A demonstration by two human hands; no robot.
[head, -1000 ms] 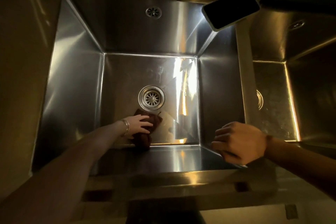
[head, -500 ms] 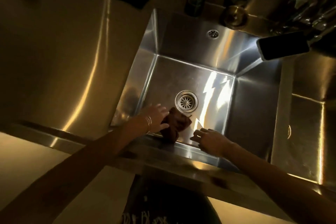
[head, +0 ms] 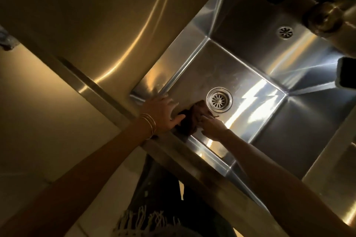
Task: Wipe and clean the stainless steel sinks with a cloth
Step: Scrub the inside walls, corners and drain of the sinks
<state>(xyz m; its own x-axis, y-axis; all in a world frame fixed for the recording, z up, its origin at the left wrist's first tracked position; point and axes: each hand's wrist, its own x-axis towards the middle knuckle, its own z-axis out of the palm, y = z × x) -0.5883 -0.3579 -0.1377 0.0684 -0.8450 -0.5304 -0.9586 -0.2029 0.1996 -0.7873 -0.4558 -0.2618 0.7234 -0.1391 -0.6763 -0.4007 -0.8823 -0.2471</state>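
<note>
Right hand [head: 212,128] has slid over to pinch the crumpled dark cloth [head: 189,121]; left hand [head: 160,113] lies spread on the brushed-steel sink [head: 240,71] floor.

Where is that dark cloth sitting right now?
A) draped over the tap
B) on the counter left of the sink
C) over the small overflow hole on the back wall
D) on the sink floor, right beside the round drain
D: the cloth lies bunched on the sink floor, right beside the round drain strainer.
</note>
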